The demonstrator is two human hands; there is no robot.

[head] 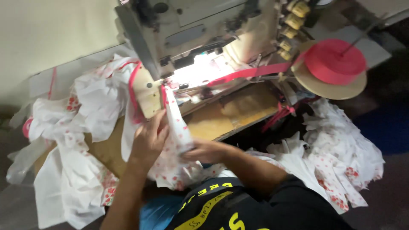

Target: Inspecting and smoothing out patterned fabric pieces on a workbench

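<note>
A pink tape spool [335,61] (on a tan disc [328,87]) beside piled garments [341,162].

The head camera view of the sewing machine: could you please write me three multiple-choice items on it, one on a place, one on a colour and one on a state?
1. Where does the spool of tape sit relative to the sewing machine?
A. At its right side
B. On the floor, left
C. On the person's lap

2. What colour is the tape on the spool?
A. Blue
B. Pinkish red
C. Green

3. How is the printed white fabric strip held?
A. It lies untouched
B. Only the right hand is on it
C. Both hands are on it

Answers:
1 A, the spool rests on a tan disc at the machine's right.
2 B, the wound tape is pinkish red.
3 C, the left hand and right hand both have a grip on it below the needle area.
</note>
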